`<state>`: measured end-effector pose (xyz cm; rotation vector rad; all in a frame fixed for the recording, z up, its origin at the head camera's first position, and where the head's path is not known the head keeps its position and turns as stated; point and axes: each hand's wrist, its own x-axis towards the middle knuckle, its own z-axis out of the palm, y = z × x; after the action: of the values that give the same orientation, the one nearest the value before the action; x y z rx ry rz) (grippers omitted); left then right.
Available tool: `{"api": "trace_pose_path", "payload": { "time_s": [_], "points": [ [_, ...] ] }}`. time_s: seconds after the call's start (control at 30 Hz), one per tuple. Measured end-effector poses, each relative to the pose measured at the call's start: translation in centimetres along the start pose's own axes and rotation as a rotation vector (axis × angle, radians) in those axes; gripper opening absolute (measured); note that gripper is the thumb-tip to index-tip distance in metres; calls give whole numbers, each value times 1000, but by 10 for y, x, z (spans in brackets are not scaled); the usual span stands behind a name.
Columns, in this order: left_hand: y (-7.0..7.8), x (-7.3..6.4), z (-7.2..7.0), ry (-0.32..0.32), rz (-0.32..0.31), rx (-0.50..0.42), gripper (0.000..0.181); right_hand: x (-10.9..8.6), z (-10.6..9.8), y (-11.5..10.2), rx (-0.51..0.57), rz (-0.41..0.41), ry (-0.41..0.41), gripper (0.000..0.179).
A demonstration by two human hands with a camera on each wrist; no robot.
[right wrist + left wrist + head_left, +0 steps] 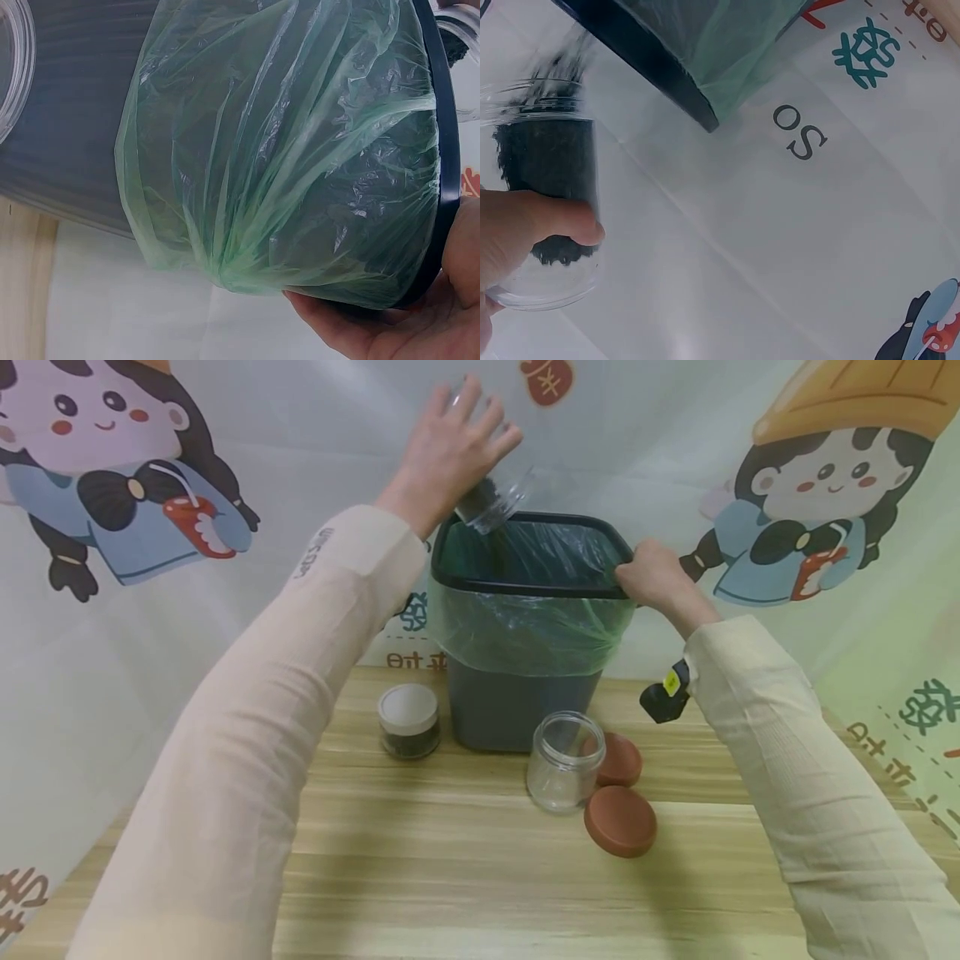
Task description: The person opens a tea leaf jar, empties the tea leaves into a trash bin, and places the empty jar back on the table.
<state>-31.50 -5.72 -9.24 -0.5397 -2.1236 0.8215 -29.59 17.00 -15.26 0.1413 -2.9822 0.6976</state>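
Here at top centre, the left hand (453, 452) curls round the tipped jar (483, 508), its mouth angled down over the bin (498, 714), seemingly so the dark grains (555, 154) spill inside. Right of centre, the right hand (660, 577) grips the rim (525, 584), probably to steady it! The liner (525, 635) folds over that rim, presumably so it can't slip. Lower centre, an open jar (566, 768) stands upright by two red lids (621, 822); left of the bin, a capped jar (408, 718) keeps its contents in.

Cartoon-print white backdrop (315, 418) behind wood-grain tabletop (465, 885).
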Motion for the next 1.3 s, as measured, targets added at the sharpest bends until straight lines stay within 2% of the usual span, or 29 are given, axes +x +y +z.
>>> {"api": "trace_pose_path", "payload": {
  "time_s": [0.47, 0.6, 0.83, 1.03, 1.3],
  "points": [
    [1, 6, -4, -8, 52, 127, 60, -1, 1, 0, 8, -8, 5, 22],
    [0, 6, -5, 10, 61, 137, 59, -1, 0, 0, 1, -9, 7, 21],
    [1, 7, -6, -18, 88, 172, 64, 0, 1, -1, -3, -11, 16, 22],
    [2, 7, -6, -37, 104, 160, 66, 0, 1, -1, -7, -12, 9, 22],
    [2, 11, -8, -21, 123, 177, 62, 0, 0, 0, -19, -27, 11, 25]
  ]
}}
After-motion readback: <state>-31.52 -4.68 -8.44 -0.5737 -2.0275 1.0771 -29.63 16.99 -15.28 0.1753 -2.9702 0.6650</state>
